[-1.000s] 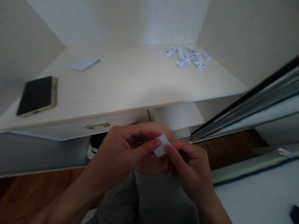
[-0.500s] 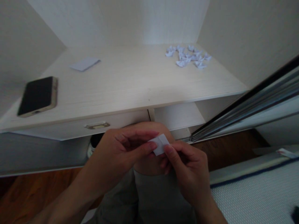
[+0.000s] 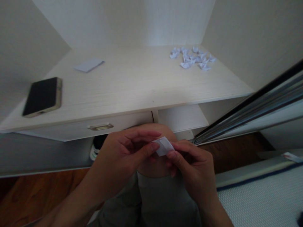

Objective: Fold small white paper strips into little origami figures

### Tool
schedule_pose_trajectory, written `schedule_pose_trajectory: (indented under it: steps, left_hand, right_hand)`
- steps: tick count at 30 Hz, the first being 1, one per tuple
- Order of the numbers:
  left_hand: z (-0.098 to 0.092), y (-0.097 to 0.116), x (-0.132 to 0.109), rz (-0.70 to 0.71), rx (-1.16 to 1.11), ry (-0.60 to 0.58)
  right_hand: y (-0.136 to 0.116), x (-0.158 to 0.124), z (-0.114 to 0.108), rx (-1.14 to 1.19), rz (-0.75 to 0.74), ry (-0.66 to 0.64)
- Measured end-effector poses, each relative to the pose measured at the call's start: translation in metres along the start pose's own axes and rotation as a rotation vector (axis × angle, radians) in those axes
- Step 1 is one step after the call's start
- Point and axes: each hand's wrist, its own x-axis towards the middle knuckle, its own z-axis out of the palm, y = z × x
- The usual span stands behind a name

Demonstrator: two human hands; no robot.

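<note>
A small folded piece of white paper (image 3: 164,147) is held between both hands above my knee. My left hand (image 3: 129,154) pinches its left edge between thumb and fingers. At its lower right corner, my right hand (image 3: 193,162) grips the paper with thumb and forefinger. On the white shelf (image 3: 123,85) to the back right lies a cluster of several small folded paper pieces (image 3: 189,60), shaped like little boats. A flat folded sheet of white paper (image 3: 88,65) rests on the shelf's back left.
A phone (image 3: 43,96) lies near the shelf's left front edge. Below are a drawer with a metal label handle (image 3: 101,126) and an open compartment (image 3: 181,117). A dark metal-railed door edge (image 3: 248,104) slants along the right, beside a white textured mat (image 3: 262,201).
My right thumb has slid down to the paper's lower right corner, showing more of its face. The paper has tilted slightly. The whole view has shifted a little.
</note>
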Motion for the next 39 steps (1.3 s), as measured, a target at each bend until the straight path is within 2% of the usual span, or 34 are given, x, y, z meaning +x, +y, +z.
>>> schedule_pose_trajectory:
  steps: [5,10,16,25,28,32,39]
  left_hand:
    - [0.000,0.002,0.001,-0.023,0.028,-0.009]
    - [0.000,0.003,0.001,-0.013,0.028,-0.011]
    - [-0.001,0.003,0.001,-0.016,0.054,0.012]
    - [-0.005,0.007,0.000,0.130,0.256,0.060]
    - [-0.005,0.008,-0.001,0.175,0.307,0.069]
    - [-0.008,0.006,-0.002,0.225,0.352,0.076]
    - [-0.010,0.004,-0.004,0.221,0.354,0.062]
  right_hand:
    - [-0.002,0.002,-0.001,0.069,0.048,-0.041]
    - [0.003,-0.001,0.001,0.047,0.000,0.071]
    - [0.001,-0.002,0.004,-0.004,-0.057,0.108]
    - [-0.004,-0.001,0.008,-0.085,-0.068,0.121]
    - [-0.007,-0.002,0.007,-0.107,-0.088,0.095]
    - [-0.010,-0.001,0.002,-0.249,-0.193,0.021]
    - [-0.014,0.004,-0.004,-0.423,-0.306,-0.061]
